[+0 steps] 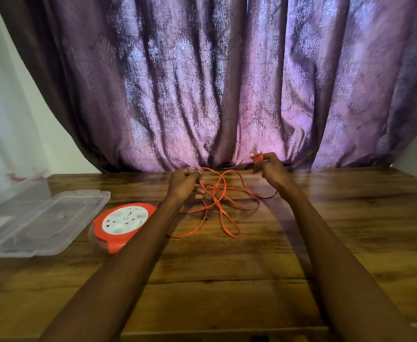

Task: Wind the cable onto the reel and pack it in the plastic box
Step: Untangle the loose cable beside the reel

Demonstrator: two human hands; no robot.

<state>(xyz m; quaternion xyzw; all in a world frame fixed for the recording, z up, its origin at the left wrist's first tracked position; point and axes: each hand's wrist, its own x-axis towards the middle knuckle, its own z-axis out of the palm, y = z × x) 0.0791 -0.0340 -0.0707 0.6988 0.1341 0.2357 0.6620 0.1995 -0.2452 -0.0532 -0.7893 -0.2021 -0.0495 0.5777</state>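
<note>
- Head view looks down over a brown wood-grain bench [227, 267] with both bare forearms reaching out toward the far edge.
- Left hand [184, 183] has its fingers curled round a strand of the thin orange flat cable [223, 213], pinching it near the top of the tangle, just off the bench surface.
- Right hand [270, 169] is up a bit higher and further right, fingers closed on the small orange two-pin plug [256, 156], pins pointing up and left toward the curtain.
- Cable's a loose mess of crossing loops lying on the bench between the two hands and trailing nearer, none of it looks wound on anything from here.
- Round orange reel with a white socket face [122, 224] sits flat on the bench, left of the cable pile and partly hidden by the left forearm.
- Clear plastic box lid [42, 223] lies flat just left of the reel, pretty much touching it.
- Clear plastic box [17, 188] is at the far left edge behind the lid, blurry, with something reddish near its rim that I can't make out.
- Purple patterned curtain [214, 82] hangs in heavy folds right behind the bench.
</note>
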